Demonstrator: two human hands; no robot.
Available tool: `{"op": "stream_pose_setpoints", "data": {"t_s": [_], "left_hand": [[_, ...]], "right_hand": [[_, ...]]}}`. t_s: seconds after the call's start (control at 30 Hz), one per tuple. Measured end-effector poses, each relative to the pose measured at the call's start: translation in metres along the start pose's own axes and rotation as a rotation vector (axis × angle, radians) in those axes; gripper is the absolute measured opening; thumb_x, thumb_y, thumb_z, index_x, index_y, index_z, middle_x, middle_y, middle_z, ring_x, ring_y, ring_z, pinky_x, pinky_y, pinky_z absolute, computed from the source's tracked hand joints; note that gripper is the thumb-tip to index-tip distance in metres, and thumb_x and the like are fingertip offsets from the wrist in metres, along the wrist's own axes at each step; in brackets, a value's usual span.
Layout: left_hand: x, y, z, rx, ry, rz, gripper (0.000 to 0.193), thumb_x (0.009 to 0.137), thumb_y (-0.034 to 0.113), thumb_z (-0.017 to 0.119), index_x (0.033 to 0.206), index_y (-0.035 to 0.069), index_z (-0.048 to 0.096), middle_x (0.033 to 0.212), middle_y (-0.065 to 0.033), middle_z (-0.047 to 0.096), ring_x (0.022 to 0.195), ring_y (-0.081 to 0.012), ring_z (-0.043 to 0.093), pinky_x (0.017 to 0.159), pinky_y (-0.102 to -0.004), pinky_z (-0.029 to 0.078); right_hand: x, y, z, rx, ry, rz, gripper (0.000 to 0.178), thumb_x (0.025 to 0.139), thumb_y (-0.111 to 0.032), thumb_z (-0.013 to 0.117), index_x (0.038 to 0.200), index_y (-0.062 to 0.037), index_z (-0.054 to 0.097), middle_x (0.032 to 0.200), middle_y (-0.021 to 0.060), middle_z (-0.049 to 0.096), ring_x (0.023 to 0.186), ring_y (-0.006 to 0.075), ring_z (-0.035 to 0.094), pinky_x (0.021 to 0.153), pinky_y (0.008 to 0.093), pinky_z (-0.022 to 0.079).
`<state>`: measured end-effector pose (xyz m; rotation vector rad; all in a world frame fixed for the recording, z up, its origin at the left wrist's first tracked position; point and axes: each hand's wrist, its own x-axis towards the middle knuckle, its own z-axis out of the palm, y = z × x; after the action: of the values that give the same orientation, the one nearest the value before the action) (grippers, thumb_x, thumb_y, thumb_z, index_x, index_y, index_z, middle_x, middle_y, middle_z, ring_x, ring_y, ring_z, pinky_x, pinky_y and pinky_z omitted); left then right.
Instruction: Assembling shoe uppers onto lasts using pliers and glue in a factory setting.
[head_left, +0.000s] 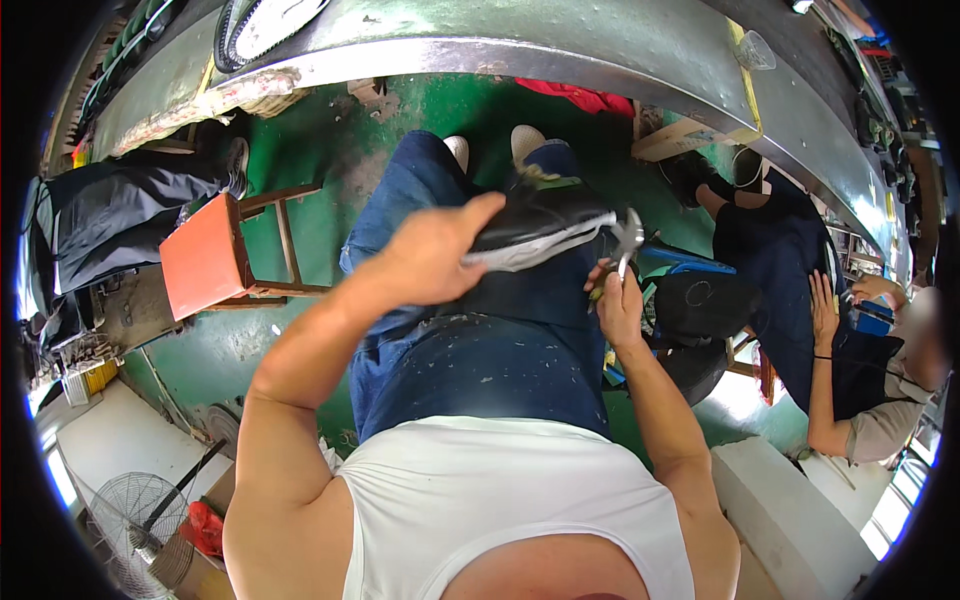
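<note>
Over my lap, my left hand [440, 252] grips one end of a black shoe [535, 222] with a pale edge along its side. The thumb lies across the dark upper, and the fingers are partly hidden beneath it. My right hand [617, 298] is closed round a hammer-like metal tool [630, 238], whose shiny head sticks up beside the shoe's right end. I cannot tell whether the tool touches the shoe. Dark blue cloth with pale specks [480, 365] covers my lap below the shoe.
A metal-edged workbench [480, 55] curves across the far side. An orange-topped stool [205, 255] stands left, near another person's dark-trousered legs [130, 205]. A co-worker [870, 400] sits at the right, beside a black seat [705, 305]. A fan [135, 520] is at lower left.
</note>
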<state>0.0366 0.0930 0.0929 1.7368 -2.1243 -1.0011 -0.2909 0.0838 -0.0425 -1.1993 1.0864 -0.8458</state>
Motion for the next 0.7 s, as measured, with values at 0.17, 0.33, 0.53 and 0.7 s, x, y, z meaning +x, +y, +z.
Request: {"op": "stream_pose_setpoints", "data": {"t_s": [0.17,0.33,0.53,0.7], "left_hand": [[0.029,0.036,-0.066,-0.535,0.195,0.255,0.080,0.069,0.003,0.086,0.136,0.006,0.043,0.108,-0.0128,0.072,0.100,-0.0184,0.068,0.086,-0.0323,0.054],[0.111,0.023,-0.031,-0.473,0.284,0.053,0.057,0.086,0.037,0.078,0.118,-0.008,0.062,0.112,-0.0207,0.070,0.098,-0.0248,0.069,0.085,-0.0388,0.055],[0.107,-0.047,0.093,-1.420,0.009,-0.682,0.055,0.108,0.045,0.038,0.131,0.000,0.060,0.119,-0.0149,0.069,0.103,-0.0234,0.068,0.090,-0.0350,0.054],[0.068,-0.044,0.114,-1.396,0.058,-0.523,0.049,0.111,0.035,0.030,0.139,0.003,0.055,0.126,-0.0127,0.065,0.111,-0.0216,0.063,0.098,-0.0327,0.049]], "right_hand": [[-0.015,0.002,0.001,-0.034,0.091,0.024,0.034,0.099,-0.016,0.058,0.127,0.0014,0.048,0.104,0.0062,0.060,0.088,0.0133,0.060,0.077,0.0271,0.050],[-0.009,-0.025,0.002,-0.336,0.018,0.045,0.031,0.098,-0.017,0.058,0.121,0.0035,0.053,0.094,0.0094,0.063,0.085,0.0181,0.063,0.077,0.0311,0.051],[0.008,-0.092,0.003,-0.702,-0.387,0.185,0.039,0.093,-0.015,0.061,0.126,0.0051,0.055,0.102,0.0191,0.067,0.089,0.0296,0.067,0.085,0.0373,0.051],[0.028,-0.098,0.014,-0.977,-0.557,-0.135,0.057,0.092,-0.015,0.062,0.141,0.0071,0.043,0.128,0.0316,0.057,0.115,0.0458,0.059,0.101,0.0448,0.047]]}}
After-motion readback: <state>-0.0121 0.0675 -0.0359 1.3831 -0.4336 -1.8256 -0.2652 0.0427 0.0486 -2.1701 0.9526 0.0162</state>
